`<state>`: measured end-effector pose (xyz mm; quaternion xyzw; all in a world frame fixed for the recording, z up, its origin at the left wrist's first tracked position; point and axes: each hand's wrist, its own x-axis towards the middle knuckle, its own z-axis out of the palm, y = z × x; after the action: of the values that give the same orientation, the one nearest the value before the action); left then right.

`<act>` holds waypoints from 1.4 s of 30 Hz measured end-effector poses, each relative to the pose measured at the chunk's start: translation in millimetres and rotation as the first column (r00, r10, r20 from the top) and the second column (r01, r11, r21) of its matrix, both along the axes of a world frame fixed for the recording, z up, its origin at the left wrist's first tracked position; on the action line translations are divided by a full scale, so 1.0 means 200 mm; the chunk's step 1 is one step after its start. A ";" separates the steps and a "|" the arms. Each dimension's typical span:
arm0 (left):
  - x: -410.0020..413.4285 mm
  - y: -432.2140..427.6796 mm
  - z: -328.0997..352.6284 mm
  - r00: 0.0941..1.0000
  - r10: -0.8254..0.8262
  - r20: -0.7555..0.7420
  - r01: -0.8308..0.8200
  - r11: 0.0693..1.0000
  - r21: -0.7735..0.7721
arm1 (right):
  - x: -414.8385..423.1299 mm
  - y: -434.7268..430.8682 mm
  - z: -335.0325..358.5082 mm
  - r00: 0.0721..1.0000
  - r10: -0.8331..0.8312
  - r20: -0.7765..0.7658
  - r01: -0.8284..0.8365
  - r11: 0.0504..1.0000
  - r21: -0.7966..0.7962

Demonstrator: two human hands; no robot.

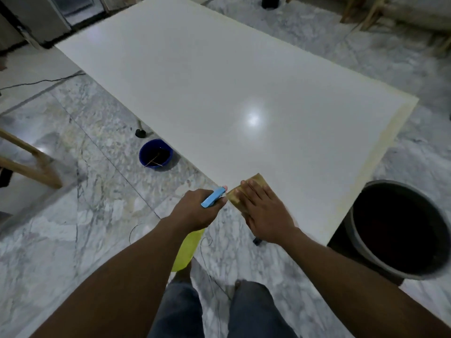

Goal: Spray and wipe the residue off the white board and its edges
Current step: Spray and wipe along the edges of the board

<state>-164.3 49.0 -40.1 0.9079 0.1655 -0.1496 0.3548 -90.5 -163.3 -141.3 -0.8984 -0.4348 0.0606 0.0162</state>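
My left hand (194, 212) grips the spray bottle (212, 198) at the neck, fingers curled round it. Its blue head points toward the near corner of the board (219, 93), and its yellow body hangs down below my wrist over the floor (73, 215). The nozzle tip sits just beside the cloth (256, 179). My right hand (264, 212) lies flat on that brownish cloth, fingers straight and close together, pressing it onto the board at the near corner. The cloth shows past my fingertips and at the side toward the bottle, where it reaches the board's left edge. The board is white and glossy, stretching away from me at a slant, with a bright spot of light reflected near its middle. A pale yellowish band runs along its right-hand edge (380, 147). On the marble floor to the left, just beside the board's long edge, stands a small blue bucket (142, 154) with dark liquid and a thin stick or two in it. Near it is a black foot (140, 133) of some stand. To my right, tucked by the board's near end, is a big grey bucket (355, 225), dark inside. A wooden frame (29, 164) shows at far left, and a thin cable (44, 81) crosses the floor beyond it. My legs in jeans (180, 311) are below.
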 end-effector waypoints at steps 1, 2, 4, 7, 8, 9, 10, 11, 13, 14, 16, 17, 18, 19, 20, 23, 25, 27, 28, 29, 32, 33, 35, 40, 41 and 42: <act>0.00 -0.06 0.00 1.000 -0.028 -0.001 0.028 1.000 0.005 | -0.03 -0.07 0.00 1.000 0.001 0.000 -0.001 1.000 -0.013; 0.00 -0.11 0.00 0.999 -0.049 -0.001 0.049 0.999 0.009 | -0.05 -0.13 0.00 1.000 0.002 0.004 -0.002 1.000 -0.019; 0.01 -0.22 0.00 0.996 -0.093 -0.003 0.093 0.996 0.009 | -0.10 -0.25 0.00 1.000 -0.026 0.005 0.026 0.999 -0.020; 0.01 -0.36 -0.02 0.987 -0.158 -0.007 0.158 0.987 0.013 | -0.20 -0.41 -0.01 0.998 -0.058 -0.004 0.058 0.998 -0.034; 0.01 -0.40 -0.03 0.984 -0.180 -0.014 0.180 0.983 0.015 | -0.24 -0.47 0.00 0.998 -0.067 -0.005 0.067 0.997 -0.030; 0.01 -0.44 -0.03 0.979 -0.202 -0.022 0.202 0.979 0.017 | -0.28 -0.51 0.00 0.997 -0.081 -0.009 0.080 0.997 -0.018; 0.01 -0.47 -0.04 0.974 -0.225 -0.029 0.225 0.974 0.012 | -0.31 -0.56 0.01 0.995 -0.099 -0.010 0.099 0.995 -0.007; 0.01 -0.50 -0.05 0.970 -0.239 -0.034 0.239 0.971 0.001 | -0.34 -0.60 0.02 0.993 -0.116 -0.007 0.116 0.993 -0.007; 0.01 -0.54 -0.06 0.966 -0.256 -0.032 0.255 0.967 -0.024 | -0.41 -0.69 -0.01 0.991 -0.135 0.010 0.135 0.991 -0.023; 0.01 -0.56 -0.06 0.964 -0.265 -0.032 0.264 0.964 -0.037 | -0.45 -0.74 -0.03 0.988 -0.152 0.007 0.152 0.988 -0.019; 0.02 -0.58 -0.05 0.961 -0.273 -0.036 0.271 0.960 -0.065 | -0.53 -0.83 -0.06 0.984 -0.177 -0.012 0.177 0.984 0.016; 0.03 -0.58 -0.05 0.960 -0.278 -0.036 0.275 0.959 -0.075 | -0.56 -0.86 -0.05 0.979 -0.204 -0.027 0.205 0.977 0.050; 0.04 -0.57 -0.04 0.959 -0.280 -0.035 0.277 0.957 -0.081 | -0.58 -0.86 -0.04 0.962 -0.264 -0.071 0.271 0.955 0.122; 0.05 -0.57 -0.03 0.959 -0.283 -0.032 0.279 0.956 -0.087 | -0.58 -0.85 0.00 0.921 -0.357 -0.157 0.386 0.892 0.236; 0.06 -0.55 -0.02 0.959 -0.283 -0.031 0.279 0.956 -0.094 | -0.55 -0.81 0.07 0.838 -0.467 -0.280 0.542 0.768 0.341; 0.09 -0.46 0.02 0.962 -0.271 -0.018 0.267 0.957 -0.110 | -0.37 -0.63 0.31 0.357 -0.593 -0.722 0.922 0.096 0.376; 0.10 -0.39 0.05 0.967 -0.256 0.000 0.255 0.962 -0.098 | -0.19 -0.54 0.46 -0.014 -0.102 -0.995 0.968 -0.250 0.012; 0.12 -0.29 0.08 0.974 -0.224 0.021 0.225 0.970 -0.087 | -0.06 -0.44 0.58 -0.179 0.304 -0.936 0.924 -0.274 -0.266; 0.12 -0.24 0.10 0.977 -0.213 0.031 0.215 0.973 -0.082 | -0.02 -0.39 0.61 -0.184 0.371 -0.910 0.922 -0.254 -0.290; 0.14 -0.16 0.12 0.981 -0.191 0.043 0.194 0.978 -0.076 | 0.02 -0.29 0.64 -0.184 0.406 -0.895 0.928 -0.227 -0.294; 0.17 0.04 0.18 0.986 -0.156 0.064 0.161 0.984 -0.079 | 0.13 0.00 0.70 -0.194 0.458 -0.868 0.947 -0.143 -0.287; 0.18 0.14 0.21 0.988 -0.142 0.065 0.147 0.986 -0.083 | 0.16 0.13 0.72 -0.204 0.481 -0.852 0.954 -0.099 -0.284; 0.20 0.34 0.25 0.988 -0.145 0.057 0.148 0.987 -0.065 | 0.21 0.39 0.75 -0.232 0.490 -0.840 0.959 -0.032 -0.283; 0.30 0.98 0.36 0.989 -0.143 0.043 0.142 0.990 0.015 | 0.37 1.14 0.84 -0.283 0.462 -0.841 0.959 0.126 -0.254; 0.31 1.12 0.38 0.991 -0.126 0.051 0.125 0.992 0.029 | 0.39 1.29 0.85 -0.291 0.459 -0.840 0.957 0.157 -0.245; 0.32 1.26 0.39 0.992 -0.111 0.052 0.109 0.993 0.043 | 0.41 1.45 0.87 -0.307 0.452 -0.837 0.950 0.192 -0.245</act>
<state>-100.3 301.3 38.5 0.9263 0.1083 -0.1408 0.3323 -7.9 125.7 32.2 -0.4039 0.2002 0.4296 0.7825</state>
